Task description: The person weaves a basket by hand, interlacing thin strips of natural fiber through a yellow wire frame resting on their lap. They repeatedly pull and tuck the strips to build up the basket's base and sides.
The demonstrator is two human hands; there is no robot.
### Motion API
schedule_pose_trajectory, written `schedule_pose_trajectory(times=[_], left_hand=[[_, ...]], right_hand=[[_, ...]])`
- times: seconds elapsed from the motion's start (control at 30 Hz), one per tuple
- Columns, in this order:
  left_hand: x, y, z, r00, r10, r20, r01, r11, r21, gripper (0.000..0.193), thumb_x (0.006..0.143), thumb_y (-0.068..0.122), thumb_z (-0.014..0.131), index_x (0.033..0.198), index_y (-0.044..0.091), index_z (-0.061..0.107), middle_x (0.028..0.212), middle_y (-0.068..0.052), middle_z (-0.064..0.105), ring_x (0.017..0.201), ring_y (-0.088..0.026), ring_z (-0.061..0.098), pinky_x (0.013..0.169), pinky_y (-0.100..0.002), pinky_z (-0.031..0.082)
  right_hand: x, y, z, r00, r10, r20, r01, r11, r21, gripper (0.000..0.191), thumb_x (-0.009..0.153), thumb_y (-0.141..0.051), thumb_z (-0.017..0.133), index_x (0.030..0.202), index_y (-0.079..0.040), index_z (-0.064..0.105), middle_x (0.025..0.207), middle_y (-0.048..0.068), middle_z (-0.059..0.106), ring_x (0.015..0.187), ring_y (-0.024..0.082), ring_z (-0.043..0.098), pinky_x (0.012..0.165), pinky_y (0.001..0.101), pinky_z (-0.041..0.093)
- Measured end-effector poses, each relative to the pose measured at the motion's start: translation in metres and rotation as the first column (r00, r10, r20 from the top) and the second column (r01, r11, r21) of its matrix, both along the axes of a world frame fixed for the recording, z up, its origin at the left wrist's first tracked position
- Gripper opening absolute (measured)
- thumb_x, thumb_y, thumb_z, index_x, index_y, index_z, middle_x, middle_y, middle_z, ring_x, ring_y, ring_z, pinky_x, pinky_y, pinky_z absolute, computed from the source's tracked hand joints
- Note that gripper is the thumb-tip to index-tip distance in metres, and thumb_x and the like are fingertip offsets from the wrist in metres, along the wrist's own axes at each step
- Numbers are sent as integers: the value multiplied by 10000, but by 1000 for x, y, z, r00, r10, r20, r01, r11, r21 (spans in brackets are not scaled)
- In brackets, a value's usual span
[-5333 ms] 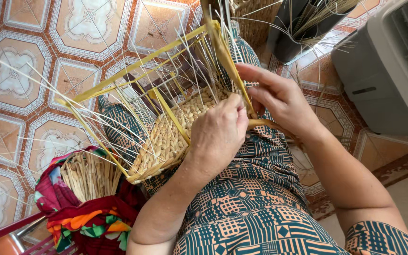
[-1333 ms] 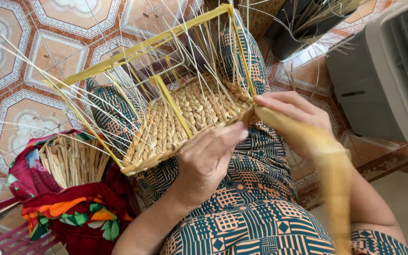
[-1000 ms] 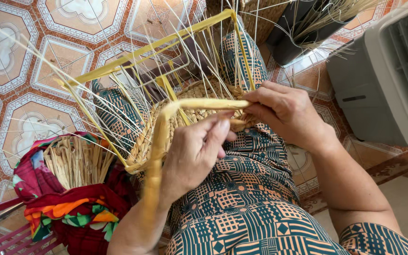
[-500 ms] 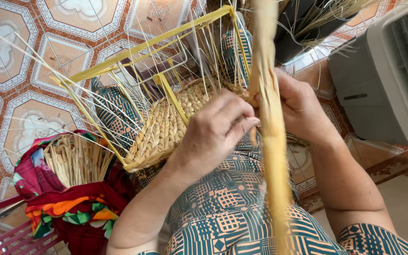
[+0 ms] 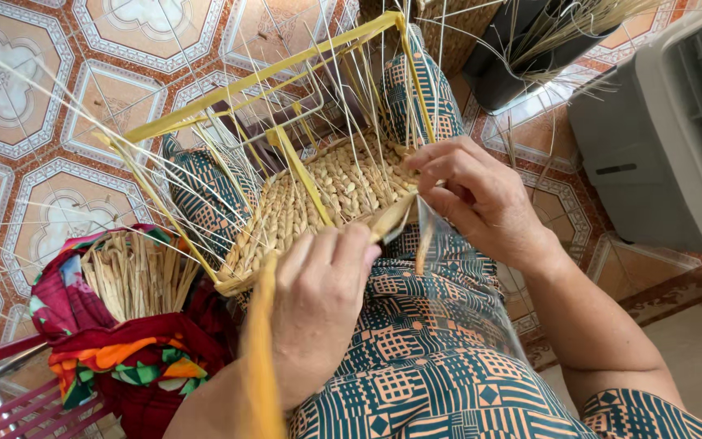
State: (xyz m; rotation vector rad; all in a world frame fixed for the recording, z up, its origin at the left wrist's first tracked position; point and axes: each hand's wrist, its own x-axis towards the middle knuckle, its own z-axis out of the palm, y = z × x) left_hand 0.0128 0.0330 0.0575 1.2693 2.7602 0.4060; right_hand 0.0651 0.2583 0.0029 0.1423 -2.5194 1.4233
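Both hands work the edge: your left hand (image 5: 318,305) pinches the flat strip (image 5: 387,221), your right hand (image 5: 481,199) grips beside it. Basket (image 5: 327,203) on your lap has its bottom woven; bare stakes (image 5: 205,162) await.

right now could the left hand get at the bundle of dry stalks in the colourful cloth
Probably yes. The left hand pinches a flat strand at the woven basket edge, and the bundle of stalks sits open-topped just beside it, nothing between; it would have to release the strand.
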Motion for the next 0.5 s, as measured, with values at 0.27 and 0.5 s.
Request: schedule_pose_trajectory(times=[0.27,0.5], left_hand=[[-10,-17,11,996,22,90,-30,996,83,227,881,297,753,960,87,721,755,-61,709,664,-210,714,501,-358,559],[-14,-19,12,991,42,128,-47,998,32,212,885,294,758,893,87,716,730,-64,716,650,-217,718,502,-375,556]], right_hand=[[-4,0,-12,993,-11,-117,8,999,-31,166,939,-2,692,1063,-28,585,1019,89,702,881,140,723,669,253,612],[-7,3,1,991,25,134,-13,996,-90,184,957,-40,739,1104,-12,631,862,34,699,680,104,645,575,232,520]])
